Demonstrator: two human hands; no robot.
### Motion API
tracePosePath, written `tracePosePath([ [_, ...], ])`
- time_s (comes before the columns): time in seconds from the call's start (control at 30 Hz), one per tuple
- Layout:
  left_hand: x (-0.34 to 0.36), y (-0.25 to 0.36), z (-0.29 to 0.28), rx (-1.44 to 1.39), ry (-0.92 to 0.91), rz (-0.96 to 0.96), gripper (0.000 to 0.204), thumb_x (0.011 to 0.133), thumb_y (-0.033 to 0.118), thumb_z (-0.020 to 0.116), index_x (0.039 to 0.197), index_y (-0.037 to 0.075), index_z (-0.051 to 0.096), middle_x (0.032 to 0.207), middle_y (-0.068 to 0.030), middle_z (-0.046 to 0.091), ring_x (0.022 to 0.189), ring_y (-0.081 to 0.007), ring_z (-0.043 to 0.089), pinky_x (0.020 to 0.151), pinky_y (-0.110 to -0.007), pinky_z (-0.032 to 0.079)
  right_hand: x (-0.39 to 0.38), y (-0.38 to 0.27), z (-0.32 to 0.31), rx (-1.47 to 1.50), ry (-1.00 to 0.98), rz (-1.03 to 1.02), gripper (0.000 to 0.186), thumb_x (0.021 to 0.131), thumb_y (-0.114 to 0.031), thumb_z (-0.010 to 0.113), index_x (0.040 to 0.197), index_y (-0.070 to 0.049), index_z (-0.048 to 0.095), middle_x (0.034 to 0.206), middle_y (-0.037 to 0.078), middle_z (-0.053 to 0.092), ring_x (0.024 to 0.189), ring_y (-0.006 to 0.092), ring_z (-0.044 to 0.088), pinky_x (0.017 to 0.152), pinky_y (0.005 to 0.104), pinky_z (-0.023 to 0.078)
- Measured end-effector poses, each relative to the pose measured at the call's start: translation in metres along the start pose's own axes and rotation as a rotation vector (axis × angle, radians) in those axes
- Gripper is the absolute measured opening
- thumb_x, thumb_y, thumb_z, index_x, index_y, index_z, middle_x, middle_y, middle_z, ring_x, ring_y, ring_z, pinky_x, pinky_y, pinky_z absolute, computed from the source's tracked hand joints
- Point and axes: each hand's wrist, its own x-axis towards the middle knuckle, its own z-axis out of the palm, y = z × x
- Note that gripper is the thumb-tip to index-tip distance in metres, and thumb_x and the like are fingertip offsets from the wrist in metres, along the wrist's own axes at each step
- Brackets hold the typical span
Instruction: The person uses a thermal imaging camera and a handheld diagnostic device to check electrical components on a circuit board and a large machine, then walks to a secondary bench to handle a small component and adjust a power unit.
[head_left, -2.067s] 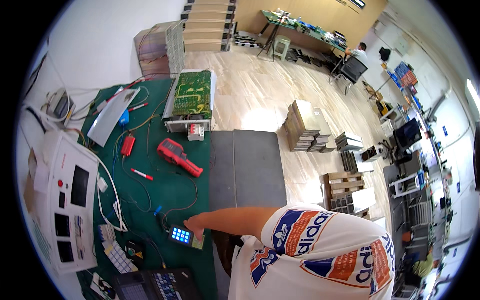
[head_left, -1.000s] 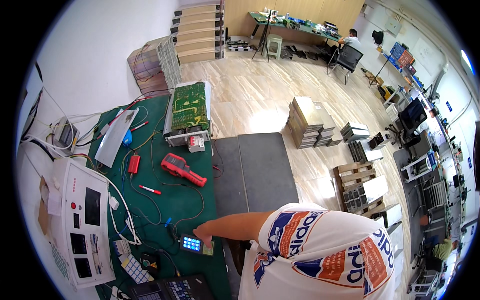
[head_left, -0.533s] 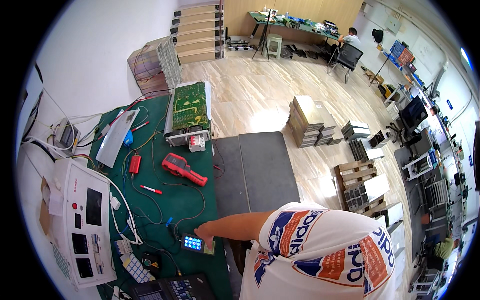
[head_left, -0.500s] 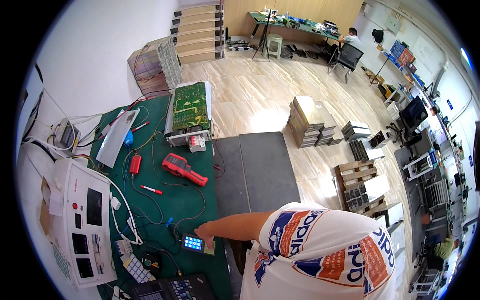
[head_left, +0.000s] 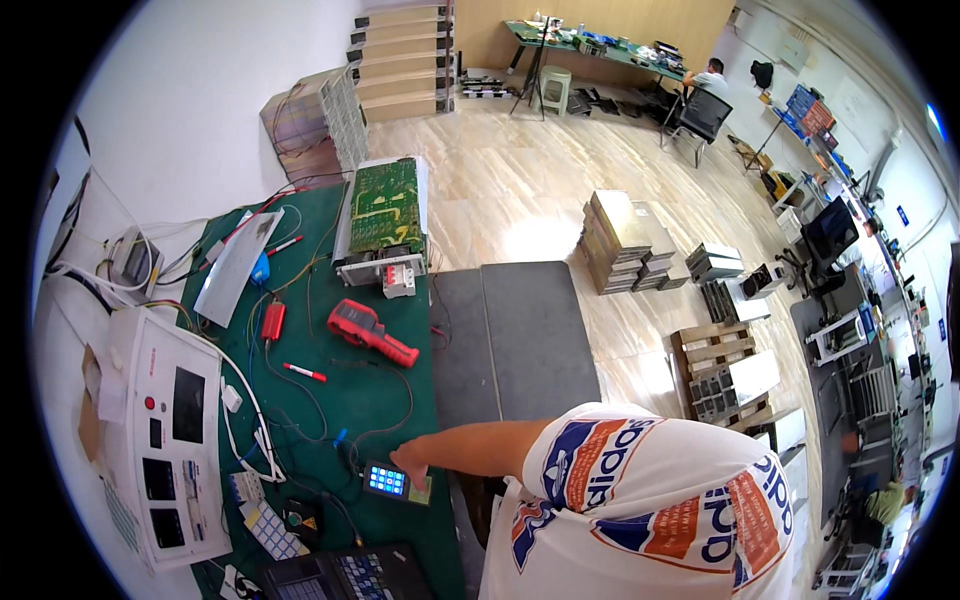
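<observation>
My right hand (head_left: 410,463) reaches from the white sleeve to a small lit touchscreen device (head_left: 386,479) on the green mat (head_left: 370,420). Its bent fingers are bunched at the device's right end, beside a pale green board (head_left: 420,494); whether they grip anything is hidden. Cables run from the device's left. Below it lies a dark laptop (head_left: 360,575), and left of that a keypad (head_left: 275,530). A red handheld instrument (head_left: 370,335) and a red marker (head_left: 305,372) lie farther up the mat. My left hand is out of view.
A white panel console (head_left: 160,440) stands left. An exposed circuit-board unit (head_left: 382,205) sits at the bench's far end. Metal cases (head_left: 620,240) and a pallet (head_left: 715,350) are on the floor at right. A seated person (head_left: 708,82) is at the back table; another (head_left: 880,505) at far right.
The view shifted and tilted since the oldest frame, then slightly again. My right hand stays at the touchscreen device, with little visible change in its fingers.
</observation>
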Motion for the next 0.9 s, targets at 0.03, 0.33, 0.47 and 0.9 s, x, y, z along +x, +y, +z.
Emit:
tracePosePath([
  [0.03, 0.002, -0.011, 0.002, -0.014, -0.01, -0.008, 0.037, 0.088, 0.031, 0.057, 0.123, 0.019, 0.063, 0.138, -0.001, 0.052, 0.127, -0.0201, 0.049, 0.102, -0.041, 0.042, 0.0, -0.007, -0.004, -0.007, 0.001, -0.003, 0.108, 0.049, -0.038, 0.089, 0.126, 0.014, 0.036, 0.102, 0.025, 0.063, 0.101, 0.0377, 0.062, 0.081, 0.0424, 0.051],
  [0.33, 0.04, -0.157, 0.07, 0.235, -0.239, -0.115, 0.037, 0.087, 0.03, 0.06, 0.122, 0.02, 0.063, 0.138, -0.0008, 0.052, 0.127, -0.0197, 0.05, 0.102, -0.04, 0.043, 0.009, 0.01, 0.005, -0.047, -0.01, -0.075, 0.105, 0.051, -0.052, 0.085, 0.119, 0.016, 0.044, 0.112, 0.028, 0.06, 0.104, 0.0379, 0.062, 0.084, 0.0412, 0.052],
  [0.47, 0.029, -0.207, 0.111, 0.309, -0.376, -0.176, 0.037, 0.086, 0.03, 0.061, 0.122, 0.021, 0.064, 0.138, -0.0007, 0.053, 0.127, -0.0196, 0.05, 0.102, -0.04, 0.043, 0.005, 0.001, 0.012, -0.053, 0.075, -0.102, 0.099, 0.052, -0.049, 0.086, 0.117, 0.011, 0.042, 0.106, 0.028, 0.061, 0.1, 0.041, 0.062, 0.084, 0.0427, 0.051],
  [0.9, -0.023, -0.191, 0.099, -2.268, 0.277, -1.314, 0.037, 0.095, 0.026, 0.037, 0.123, 0.015, 0.059, 0.128, 0.0006, 0.059, 0.118, -0.0149, 0.054, 0.098, -0.03, 0.044, -0.001, -0.004, 0.006, -0.077, 0.062, -0.074, 0.092, 0.053, -0.05, 0.085, 0.111, 0.008, 0.043, 0.104, 0.031, 0.06, 0.102, 0.0434, 0.06, 0.086, 0.0443, 0.05],
])
